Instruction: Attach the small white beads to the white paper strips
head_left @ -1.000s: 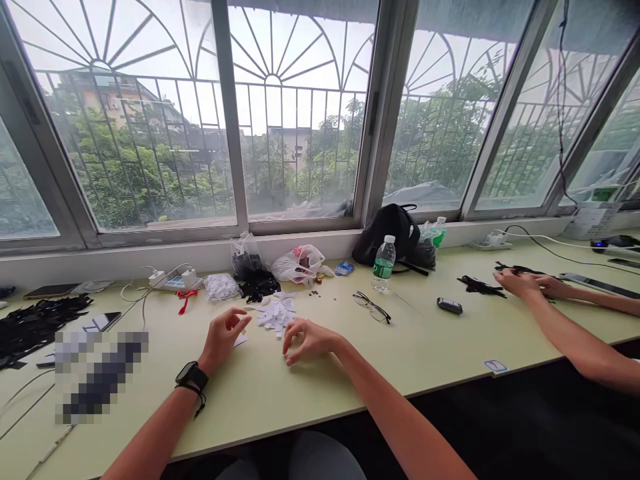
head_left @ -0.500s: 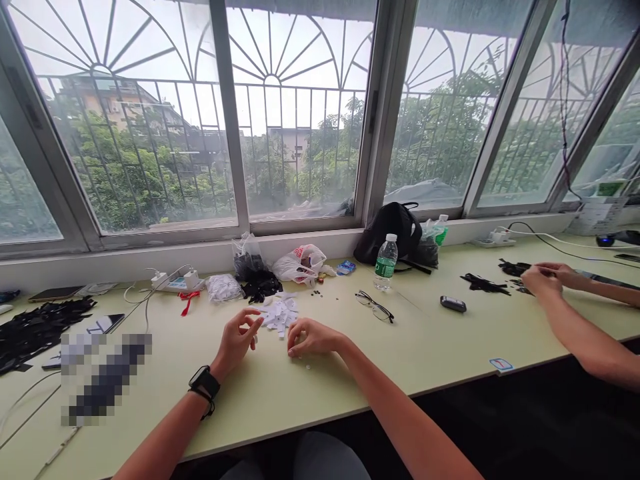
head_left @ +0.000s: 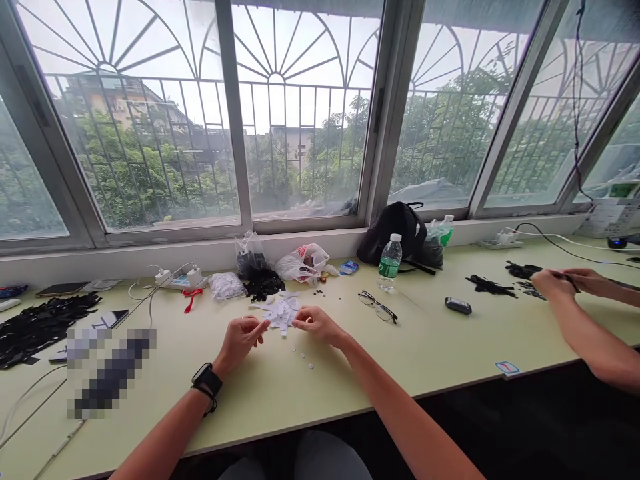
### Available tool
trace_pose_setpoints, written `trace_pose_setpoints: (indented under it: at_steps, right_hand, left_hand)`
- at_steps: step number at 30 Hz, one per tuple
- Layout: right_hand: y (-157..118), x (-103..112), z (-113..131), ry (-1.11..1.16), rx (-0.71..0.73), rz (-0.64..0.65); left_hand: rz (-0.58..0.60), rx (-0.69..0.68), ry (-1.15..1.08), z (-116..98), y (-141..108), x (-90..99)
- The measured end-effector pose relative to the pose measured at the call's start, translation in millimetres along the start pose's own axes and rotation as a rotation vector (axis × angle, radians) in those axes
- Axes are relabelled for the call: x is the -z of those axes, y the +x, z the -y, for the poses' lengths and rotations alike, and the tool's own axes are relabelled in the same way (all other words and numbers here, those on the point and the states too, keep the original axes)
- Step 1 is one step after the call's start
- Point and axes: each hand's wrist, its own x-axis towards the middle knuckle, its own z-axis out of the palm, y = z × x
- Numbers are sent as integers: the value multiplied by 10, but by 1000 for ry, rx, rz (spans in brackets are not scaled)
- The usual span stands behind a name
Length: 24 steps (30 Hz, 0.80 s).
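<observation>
A loose pile of small white pieces [head_left: 283, 311] lies on the pale green table [head_left: 350, 373]. My left hand [head_left: 245, 335], below a black wristwatch strap's arm, is at the pile's left edge, thumb and fingers pinched together; what they hold is too small to make out. At the pile's right edge my right hand [head_left: 317, 325] has its fingertips pressed together beside a white piece; whether it grips it is unclear. Several small white discs [head_left: 311, 366] rest on the table below my right hand.
Behind the pile are black strips [head_left: 263, 285], a bag of white pieces [head_left: 226, 286] and a plastic bag [head_left: 303, 263]. Glasses [head_left: 377, 307] and a water bottle [head_left: 389, 263] stand rightward. Another person's hands [head_left: 557, 283] work at far right.
My right hand has moved up and slightly right to the pile's edge, uncovering small white discs. My left fingers have closed together nearer the pile. The view has shifted slightly.
</observation>
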Motion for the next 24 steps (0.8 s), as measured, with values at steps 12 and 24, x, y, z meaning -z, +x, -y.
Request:
trace_pose_setpoints:
  at_steps: [12, 24]
  right_hand:
    - [25, -3, -8, 394, -110, -62]
    - [8, -19, 10, 475, -140, -50]
  left_hand:
    - [6, -20, -132, 37, -10, -34]
    - [-115, -138, 144, -3, 0, 26]
